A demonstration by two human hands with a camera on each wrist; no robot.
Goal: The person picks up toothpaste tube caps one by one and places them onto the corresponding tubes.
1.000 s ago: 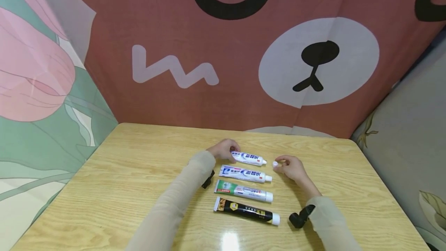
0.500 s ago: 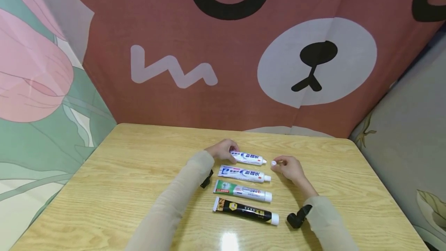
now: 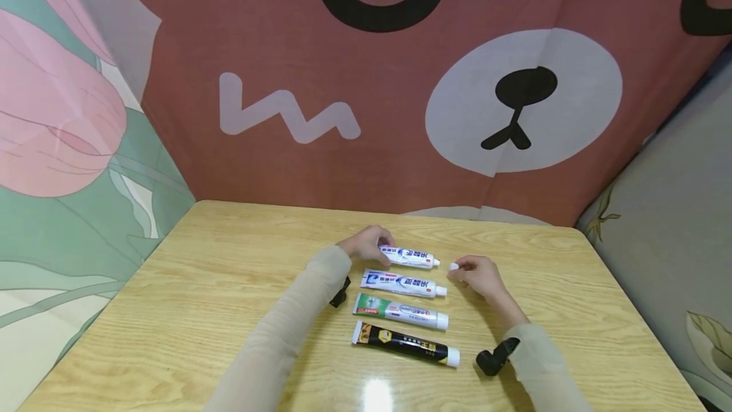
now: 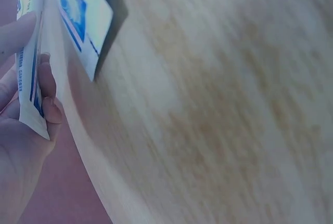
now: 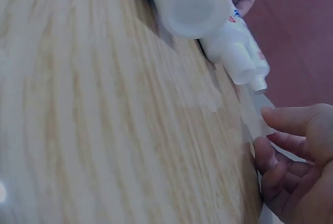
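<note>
My left hand [image 3: 368, 243] grips the flat end of the farthest toothpaste tube [image 3: 408, 257], white with blue and purple print. That tube has no cap on, and its narrow nozzle [image 5: 258, 84] points toward my right hand [image 3: 479, 274]. Between thumb and fingertips, the right hand pinches a small white cap [image 3: 454, 266], a short gap away from the nozzle. In the left wrist view, the thumb lies on one face of the tube [image 4: 28, 63] with fingers behind it. A second white-and-blue toothpaste tube [image 3: 403, 283], capped, lies just nearer.
Closer to me lie a green-and-white toothpaste tube [image 3: 400, 312] and a black toothpaste tube [image 3: 406, 343], both capped and roughly parallel. All are on a wooden table [image 3: 229, 285]. A red cloth with a bear print [image 3: 343, 164] hangs behind the table's far edge.
The cap has turned slightly in my right fingertips, its round face now less visible. The left hand keeps its grip on the far tube, and the other tubes lie still.
</note>
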